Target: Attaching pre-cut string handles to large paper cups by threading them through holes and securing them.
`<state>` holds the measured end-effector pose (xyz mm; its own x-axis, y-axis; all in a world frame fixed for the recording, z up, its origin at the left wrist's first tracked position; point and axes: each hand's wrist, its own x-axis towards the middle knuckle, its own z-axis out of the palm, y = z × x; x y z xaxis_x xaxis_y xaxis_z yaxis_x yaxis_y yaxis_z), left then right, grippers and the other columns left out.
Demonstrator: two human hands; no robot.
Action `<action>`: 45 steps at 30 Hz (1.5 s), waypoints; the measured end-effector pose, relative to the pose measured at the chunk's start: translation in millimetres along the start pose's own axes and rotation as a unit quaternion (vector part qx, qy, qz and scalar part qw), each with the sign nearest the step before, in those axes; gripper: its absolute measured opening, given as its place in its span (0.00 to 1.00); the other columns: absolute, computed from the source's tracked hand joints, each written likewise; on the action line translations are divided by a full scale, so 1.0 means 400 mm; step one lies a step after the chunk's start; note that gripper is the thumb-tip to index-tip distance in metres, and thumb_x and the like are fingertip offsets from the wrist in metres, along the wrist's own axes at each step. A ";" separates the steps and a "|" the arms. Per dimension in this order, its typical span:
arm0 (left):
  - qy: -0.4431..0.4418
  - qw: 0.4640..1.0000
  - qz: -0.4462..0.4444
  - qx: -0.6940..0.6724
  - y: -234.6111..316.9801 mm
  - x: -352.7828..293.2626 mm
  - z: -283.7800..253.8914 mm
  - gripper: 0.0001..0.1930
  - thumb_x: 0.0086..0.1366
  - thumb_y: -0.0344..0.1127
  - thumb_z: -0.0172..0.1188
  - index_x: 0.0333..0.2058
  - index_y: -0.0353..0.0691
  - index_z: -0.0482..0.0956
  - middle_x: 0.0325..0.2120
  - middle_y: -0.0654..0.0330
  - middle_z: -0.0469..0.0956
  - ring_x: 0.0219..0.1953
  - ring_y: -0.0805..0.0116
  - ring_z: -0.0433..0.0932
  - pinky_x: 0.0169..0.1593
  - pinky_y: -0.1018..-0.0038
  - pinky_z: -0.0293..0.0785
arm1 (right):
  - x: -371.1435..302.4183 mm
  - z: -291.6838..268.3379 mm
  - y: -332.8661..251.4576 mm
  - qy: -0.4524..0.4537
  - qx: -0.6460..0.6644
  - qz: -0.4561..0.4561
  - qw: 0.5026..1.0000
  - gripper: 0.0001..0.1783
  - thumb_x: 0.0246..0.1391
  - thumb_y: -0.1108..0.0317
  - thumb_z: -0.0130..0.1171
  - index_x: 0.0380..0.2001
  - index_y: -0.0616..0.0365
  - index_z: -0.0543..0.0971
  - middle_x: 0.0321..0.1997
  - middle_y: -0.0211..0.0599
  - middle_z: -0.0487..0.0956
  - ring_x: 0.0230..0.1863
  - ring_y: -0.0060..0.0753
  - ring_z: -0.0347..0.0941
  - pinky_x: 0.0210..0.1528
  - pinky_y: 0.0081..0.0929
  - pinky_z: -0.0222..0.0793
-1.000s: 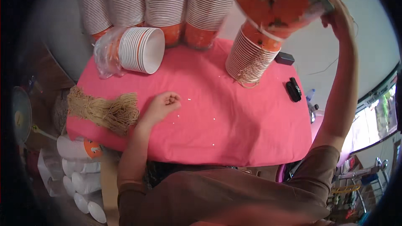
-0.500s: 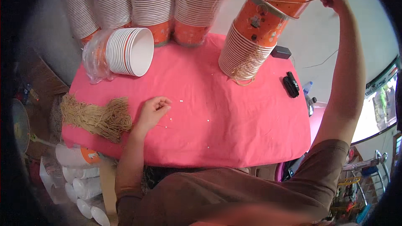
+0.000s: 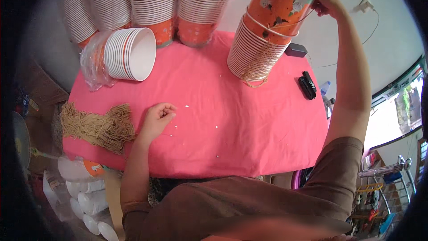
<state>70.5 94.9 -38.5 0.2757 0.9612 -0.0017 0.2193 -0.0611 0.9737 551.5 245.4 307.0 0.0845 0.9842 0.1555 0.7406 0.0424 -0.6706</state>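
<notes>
Upper bucket (image 3: 280,9): We have it bottom-up over the bucket stack (image 3: 254,49), its pale rim around the orange wall below. To seat it well, we judge it best to keep it in line with the stack and push down evenly, since pressure from one edge alone could jam it askew.
Cord handle (image 3: 294,24): It crosses the upper bucket's front toward our right side. We would keep it outside the rim, where it should not get pinched.
Cord loops (image 3: 259,61): They hang down the stack's near face to the surface (image 3: 196,151); we do well to leave them untangled.
Right hand (image 3: 327,4): We grip the green-edged base of the upper bucket with bent fingers, arm stretched out; how firmly, we cannot tell.
Left hand (image 3: 159,117): Its fingers are loosely curled with nothing seen in them, just beside the cord bundle (image 3: 98,127). We might use it to steady the stack.
Bucket position: Of our two hands, the right touches the upper bucket, at its raised end; the left is well apart, lower and to the left.
Stack's far side: We see a dark box (image 3: 296,50) just beside it, with black pens (image 3: 307,85) nearer us.
</notes>
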 end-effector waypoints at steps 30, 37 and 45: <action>0.008 1.000 0.013 -0.014 -0.025 0.007 0.002 0.08 0.60 0.22 0.59 0.38 0.34 0.77 0.25 0.72 0.73 0.27 0.86 0.69 0.31 0.86 0.66 | 0.059 0.019 0.068 -0.056 -0.004 -0.004 0.998 0.18 0.61 0.47 0.48 0.32 0.49 0.74 0.15 0.22 0.66 0.13 0.15 0.62 0.16 0.22 0.71; 0.005 1.000 0.002 -0.009 -0.031 0.009 0.000 0.08 0.60 0.23 0.59 0.39 0.35 0.77 0.25 0.72 0.72 0.27 0.86 0.68 0.31 0.86 0.66 | 0.062 0.029 0.085 -0.042 -0.017 0.002 0.999 0.19 0.61 0.47 0.47 0.32 0.50 0.74 0.14 0.23 0.65 0.12 0.15 0.62 0.15 0.23 0.70; 0.003 1.000 0.003 -0.015 -0.025 0.008 0.001 0.08 0.60 0.23 0.59 0.39 0.35 0.77 0.26 0.72 0.72 0.27 0.86 0.68 0.31 0.86 0.66 | 0.059 0.045 0.098 -0.035 0.000 0.021 0.999 0.22 0.60 0.42 0.46 0.34 0.49 0.74 0.16 0.25 0.66 0.14 0.18 0.64 0.16 0.25 0.72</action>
<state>69.7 98.4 -48.2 0.2718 0.9623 0.0055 0.1891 -0.0591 0.9802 570.4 273.3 271.3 0.0690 0.9948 0.0752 0.7375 -0.0001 -0.6753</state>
